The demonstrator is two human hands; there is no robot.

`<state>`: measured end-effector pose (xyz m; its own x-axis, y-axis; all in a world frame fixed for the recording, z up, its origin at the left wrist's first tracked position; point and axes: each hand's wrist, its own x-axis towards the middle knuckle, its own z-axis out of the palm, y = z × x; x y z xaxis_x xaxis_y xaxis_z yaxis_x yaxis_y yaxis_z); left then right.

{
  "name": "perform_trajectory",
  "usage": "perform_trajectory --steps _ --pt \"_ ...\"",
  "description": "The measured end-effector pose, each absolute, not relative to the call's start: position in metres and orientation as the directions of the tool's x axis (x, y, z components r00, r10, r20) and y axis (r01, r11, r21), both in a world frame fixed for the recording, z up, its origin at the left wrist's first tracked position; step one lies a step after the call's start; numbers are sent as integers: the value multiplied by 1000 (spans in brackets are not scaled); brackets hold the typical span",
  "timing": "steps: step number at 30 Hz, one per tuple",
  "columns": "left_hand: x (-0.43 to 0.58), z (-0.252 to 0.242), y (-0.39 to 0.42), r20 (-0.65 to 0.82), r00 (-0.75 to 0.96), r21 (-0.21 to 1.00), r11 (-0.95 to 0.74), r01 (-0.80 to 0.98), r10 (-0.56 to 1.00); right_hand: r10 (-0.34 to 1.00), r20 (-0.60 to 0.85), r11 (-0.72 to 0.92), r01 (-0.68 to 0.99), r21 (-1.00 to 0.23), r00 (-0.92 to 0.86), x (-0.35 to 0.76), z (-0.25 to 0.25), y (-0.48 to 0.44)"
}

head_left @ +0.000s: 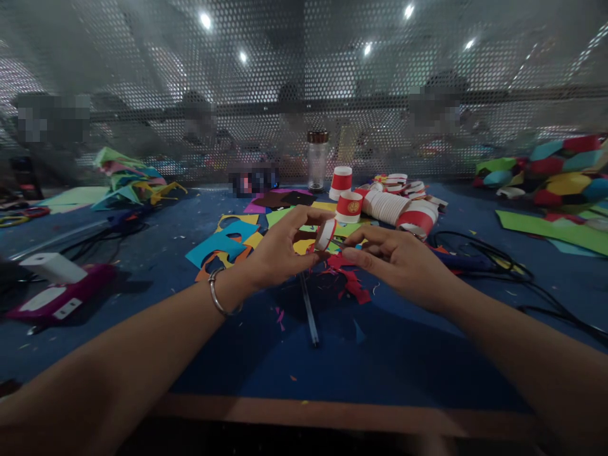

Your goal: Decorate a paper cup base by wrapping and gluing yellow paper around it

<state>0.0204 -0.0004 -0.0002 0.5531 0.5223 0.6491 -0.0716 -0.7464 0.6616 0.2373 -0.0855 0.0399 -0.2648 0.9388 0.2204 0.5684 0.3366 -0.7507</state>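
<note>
My left hand grips a cut-down paper cup piece with a white side and a red edge, tilted between thumb and fingers. Close to its right side, my right hand pinches a thin, dark, pointed tool whose tip meets the cup piece; most of this tool is hidden by the fingers. Below the hands, a clear pen-like stick lies on the blue table, beside torn red paper scraps.
Behind my hands stand red-and-white paper cups and a lying cup stack. Further back is a clear bottle. Blue cut paper lies left of centre. A purple power strip sits left; black cables run right.
</note>
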Motion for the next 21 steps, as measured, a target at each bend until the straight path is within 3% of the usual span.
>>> perform_trajectory --steps 13,21 --pt "18 1 -2 686 559 571 -820 -18 466 938 192 331 586 -739 -288 241 41 -83" --pt "15 13 -8 627 594 466 -854 231 503 948 163 295 558 -776 -274 240 45 -82"
